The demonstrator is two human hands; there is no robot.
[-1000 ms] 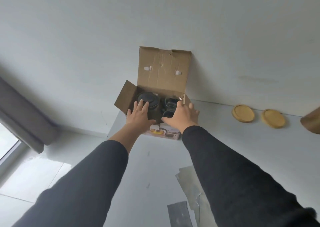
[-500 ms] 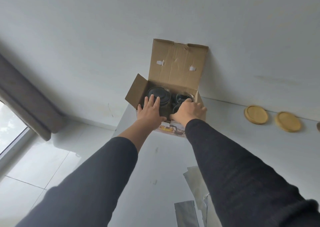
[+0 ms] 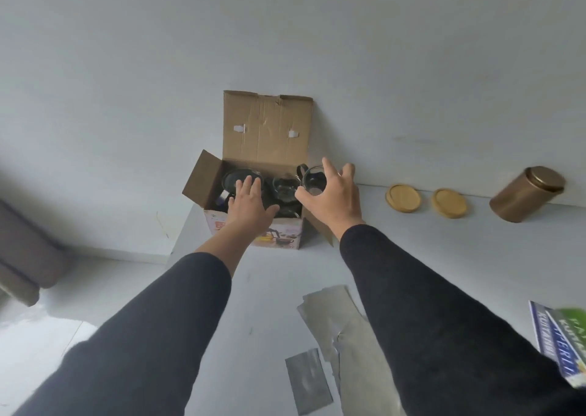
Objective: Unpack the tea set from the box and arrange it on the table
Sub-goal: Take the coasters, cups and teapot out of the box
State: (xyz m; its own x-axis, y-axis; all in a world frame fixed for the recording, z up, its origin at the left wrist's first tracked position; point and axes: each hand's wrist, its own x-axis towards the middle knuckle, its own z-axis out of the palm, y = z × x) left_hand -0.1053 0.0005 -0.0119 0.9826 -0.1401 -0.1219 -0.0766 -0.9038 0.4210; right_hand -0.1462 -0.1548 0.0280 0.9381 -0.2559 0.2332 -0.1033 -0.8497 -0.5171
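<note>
Gripping glass cup [image 3: 314,181]: right hand [image 3: 333,200] | left hand [image 3: 249,208] flat on box [image 3: 253,225]

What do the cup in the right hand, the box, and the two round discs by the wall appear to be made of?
Cup held by the right hand: clear glass, since the fingers show through it; its dark handle's material is unclear.
Box: plain brown cardboard, matte, with creases and a printed front.
Two discs: probably bamboo or light wood, judging by the tan, matte look.

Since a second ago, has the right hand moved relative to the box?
Yes. The right hand has come up and rightward out of the cardboard box, now past its right wall, its grip closed around a glass cup.
</note>
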